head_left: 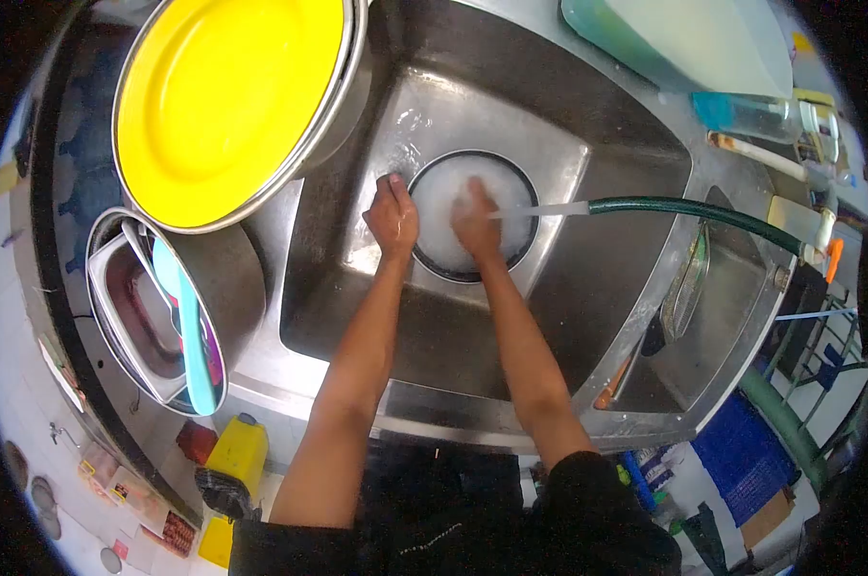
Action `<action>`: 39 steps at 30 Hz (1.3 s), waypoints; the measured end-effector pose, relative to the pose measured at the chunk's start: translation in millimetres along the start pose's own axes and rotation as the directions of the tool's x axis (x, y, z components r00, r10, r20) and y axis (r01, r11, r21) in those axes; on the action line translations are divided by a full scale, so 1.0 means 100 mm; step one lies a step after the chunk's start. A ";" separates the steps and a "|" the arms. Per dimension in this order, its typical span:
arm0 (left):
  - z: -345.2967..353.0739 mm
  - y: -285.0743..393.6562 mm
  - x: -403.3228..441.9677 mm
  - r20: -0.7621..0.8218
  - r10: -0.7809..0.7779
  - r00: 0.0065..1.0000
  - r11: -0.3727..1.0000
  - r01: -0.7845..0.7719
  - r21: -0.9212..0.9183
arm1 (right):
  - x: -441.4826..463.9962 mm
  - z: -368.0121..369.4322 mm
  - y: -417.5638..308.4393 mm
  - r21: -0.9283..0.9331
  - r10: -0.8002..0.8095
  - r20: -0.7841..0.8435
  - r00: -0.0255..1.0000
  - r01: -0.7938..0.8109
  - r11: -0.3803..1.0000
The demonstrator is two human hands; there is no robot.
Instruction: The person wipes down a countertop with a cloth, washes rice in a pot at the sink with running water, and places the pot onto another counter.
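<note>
A round dark-rimmed pan [434, 261] full of cloudy, foamy water stands on the floor of the metal sink [558, 158]. My left hand [392, 219] is at the pan's left rim with its fingers curled in; what they hold, if anything, is hidden. Over the right part of the pan, my right hand [476, 223] is in the water or just above it, blurred, its fingers hard to make out. The green hose [683, 206] comes in from the right, and its pale end reaches to beside my right hand, with water running into the pan.
At the upper left, a yellow basin [230, 106] rests in a large metal pot. Below it stands a metal pot [232, 288] holding a tray and a turquoise utensil [196, 336]. A smaller basin [731, 317] lies to the right, and a clear bottle [760, 117] at the upper right.
</note>
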State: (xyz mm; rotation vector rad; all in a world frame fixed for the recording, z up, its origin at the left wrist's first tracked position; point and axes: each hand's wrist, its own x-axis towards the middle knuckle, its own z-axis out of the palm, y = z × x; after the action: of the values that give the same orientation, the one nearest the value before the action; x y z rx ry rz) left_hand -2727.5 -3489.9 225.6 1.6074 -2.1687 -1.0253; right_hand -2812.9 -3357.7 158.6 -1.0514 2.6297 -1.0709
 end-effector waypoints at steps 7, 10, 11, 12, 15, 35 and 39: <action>-0.08 0.12 -0.01 0.035 -0.038 0.999 0.999 0.038 -0.001 | -0.07 -0.39 -0.28 -0.387 0.294 0.558 0.776 -0.070 0.920; -0.07 0.11 0.00 0.007 -0.018 1.000 0.999 0.018 -0.028 | 0.09 -0.72 -0.40 -0.260 0.030 0.305 0.952 0.053 0.964; -0.07 0.12 -0.01 0.019 -0.027 0.999 0.999 0.028 -0.023 | 0.13 -0.82 -0.41 -0.189 -0.050 0.220 0.974 0.093 0.978; -0.08 0.13 -0.02 0.035 -0.018 0.999 0.997 0.021 -0.068 | 0.15 -0.83 -0.37 -0.195 -0.049 0.213 0.976 0.092 0.976; 0.02 -0.01 -0.01 0.021 0.002 1.000 1.000 -0.001 -0.018 | 0.26 -0.85 -0.15 0.106 0.292 0.367 0.883 -0.351 0.930; 0.04 -0.09 -0.03 0.099 0.011 0.995 0.994 0.000 -0.107 | 1.47 -5.63 -1.09 -0.643 -0.199 0.249 0.948 0.315 0.698; 0.01 -0.06 -0.01 0.103 0.047 0.994 0.997 -0.041 -0.059 | 1.64 -5.76 -1.00 -0.680 -0.216 0.350 0.911 0.406 0.610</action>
State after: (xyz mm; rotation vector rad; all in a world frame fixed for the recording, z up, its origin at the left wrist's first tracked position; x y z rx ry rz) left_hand -2723.4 -3489.9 221.4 1.5061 -2.2098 -1.1716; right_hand -3078.0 -3183.5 676.8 -1.7023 2.7497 0.2208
